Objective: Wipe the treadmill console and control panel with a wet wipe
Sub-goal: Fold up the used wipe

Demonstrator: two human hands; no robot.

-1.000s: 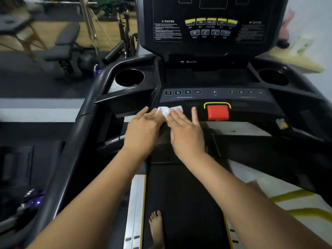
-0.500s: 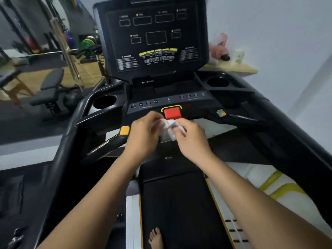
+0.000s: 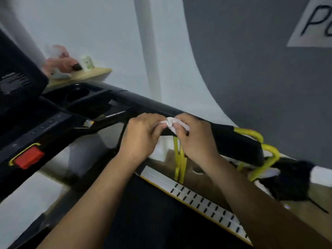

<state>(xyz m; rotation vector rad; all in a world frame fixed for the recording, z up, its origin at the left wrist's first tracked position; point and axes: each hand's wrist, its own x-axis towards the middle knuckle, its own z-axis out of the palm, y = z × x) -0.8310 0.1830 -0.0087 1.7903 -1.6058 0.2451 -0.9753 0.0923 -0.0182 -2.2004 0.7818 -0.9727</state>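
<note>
Pinching the crumpled wet wipe (image 3: pixel 170 123), left hand (image 3: pixel 142 139) and right hand (image 3: pixel 195 139) hide most of it.

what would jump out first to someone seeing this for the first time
Most likely the two hands at centre frame, the left hand and right hand, pinching a crumpled white wet wipe between them just in front of the treadmill's black right handrail. Next is the red stop button with its yellow surround at lower left on the console. The bright yellow tubing beyond the handrail at right also stands out.
</note>
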